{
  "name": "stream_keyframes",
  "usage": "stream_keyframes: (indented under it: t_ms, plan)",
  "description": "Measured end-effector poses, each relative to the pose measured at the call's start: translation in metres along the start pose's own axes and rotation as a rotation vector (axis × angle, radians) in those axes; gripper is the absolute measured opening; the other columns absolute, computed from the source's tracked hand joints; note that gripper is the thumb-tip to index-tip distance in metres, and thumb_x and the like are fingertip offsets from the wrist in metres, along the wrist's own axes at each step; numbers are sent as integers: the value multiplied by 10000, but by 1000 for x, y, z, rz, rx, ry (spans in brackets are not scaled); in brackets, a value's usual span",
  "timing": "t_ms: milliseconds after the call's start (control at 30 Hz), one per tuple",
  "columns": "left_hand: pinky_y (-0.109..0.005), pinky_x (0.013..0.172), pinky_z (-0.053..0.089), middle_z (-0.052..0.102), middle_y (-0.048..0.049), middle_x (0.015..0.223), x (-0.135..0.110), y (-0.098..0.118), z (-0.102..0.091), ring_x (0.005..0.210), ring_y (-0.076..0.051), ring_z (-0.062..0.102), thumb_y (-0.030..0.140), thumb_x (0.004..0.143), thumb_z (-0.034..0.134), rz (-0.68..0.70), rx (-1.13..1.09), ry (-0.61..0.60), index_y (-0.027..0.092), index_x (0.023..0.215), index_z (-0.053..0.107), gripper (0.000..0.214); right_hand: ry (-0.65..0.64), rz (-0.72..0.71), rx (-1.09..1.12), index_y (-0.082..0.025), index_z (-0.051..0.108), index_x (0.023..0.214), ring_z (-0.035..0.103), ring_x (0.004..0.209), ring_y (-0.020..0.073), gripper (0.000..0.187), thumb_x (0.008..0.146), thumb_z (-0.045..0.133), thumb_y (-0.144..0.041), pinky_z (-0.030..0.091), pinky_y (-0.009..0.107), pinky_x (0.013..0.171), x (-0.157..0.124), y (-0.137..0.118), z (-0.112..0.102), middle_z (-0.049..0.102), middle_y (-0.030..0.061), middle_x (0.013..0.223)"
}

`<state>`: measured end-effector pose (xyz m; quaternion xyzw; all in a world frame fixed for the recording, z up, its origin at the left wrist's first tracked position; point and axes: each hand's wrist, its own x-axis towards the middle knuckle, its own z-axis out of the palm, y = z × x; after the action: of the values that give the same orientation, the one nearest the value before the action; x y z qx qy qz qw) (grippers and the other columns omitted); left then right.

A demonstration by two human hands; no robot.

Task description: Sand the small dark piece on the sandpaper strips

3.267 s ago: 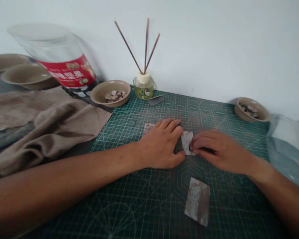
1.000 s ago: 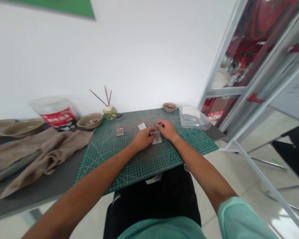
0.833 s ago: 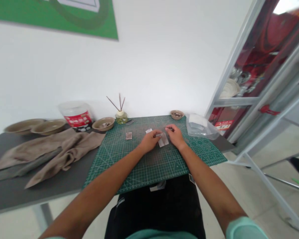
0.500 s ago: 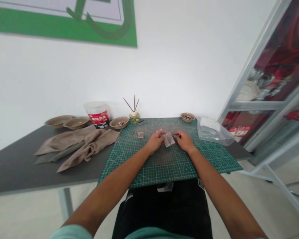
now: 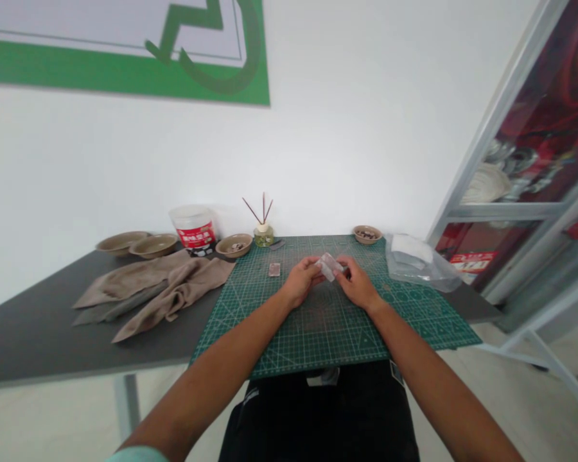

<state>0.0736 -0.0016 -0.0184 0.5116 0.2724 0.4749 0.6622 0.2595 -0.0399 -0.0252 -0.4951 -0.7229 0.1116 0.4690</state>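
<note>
My left hand [image 5: 299,283] and my right hand [image 5: 356,285] meet over the middle of a green cutting mat [image 5: 318,321]. Both pinch a small pale rectangular piece [image 5: 328,265], lifted a little above the mat and tilted. The fingers of both hands are curled round its ends. A second small brownish piece [image 5: 274,269] lies flat on the mat to the left of my left hand.
On the grey table [image 5: 52,340] lie brown cloths [image 5: 158,285], several tan bowls [image 5: 234,244], a red-labelled plastic tub [image 5: 193,228] and a reed diffuser [image 5: 262,235]. Another small bowl [image 5: 367,233] and a clear plastic bag [image 5: 417,263] sit at the right. A metal-framed cabinet [image 5: 520,205] stands further right.
The view has pulled back and risen from close over the mat. The pale piece, earlier pressed flat on the mat, is now lifted between both hands.
</note>
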Motion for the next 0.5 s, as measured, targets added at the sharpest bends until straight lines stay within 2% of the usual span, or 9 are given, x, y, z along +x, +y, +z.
stream_keyframes:
  t_ms: [267, 400, 500]
  plan:
    - [-354, 864, 546, 676, -61, 996, -4, 7, -2, 891, -175, 674, 220, 717, 804, 17, -8, -53, 167, 1152, 591, 487, -41, -51, -48, -220, 664, 1051, 569, 705, 160, 228, 910, 618, -393, 462, 286, 688, 0, -2, -3, 668, 27, 895]
    - [-355, 824, 542, 654, -51, 1040, -1, 4, -5, 889, -173, 649, 227, 768, 767, 68, 120, -2, 173, 1210, 580, 483, -42, -64, -77, -216, 691, 992, 600, 757, 178, 190, 945, 562, -347, 459, 294, 713, -1, -1, -3, 689, 27, 864]
    - [-349, 798, 538, 647, -42, 1006, 2, 1, -7, 858, -163, 628, 257, 849, 720, 100, 260, 28, 143, 1117, 621, 308, -58, -75, -100, -225, 706, 971, 621, 787, 178, 187, 951, 556, -335, 471, 294, 743, -2, 1, -3, 708, 23, 883]
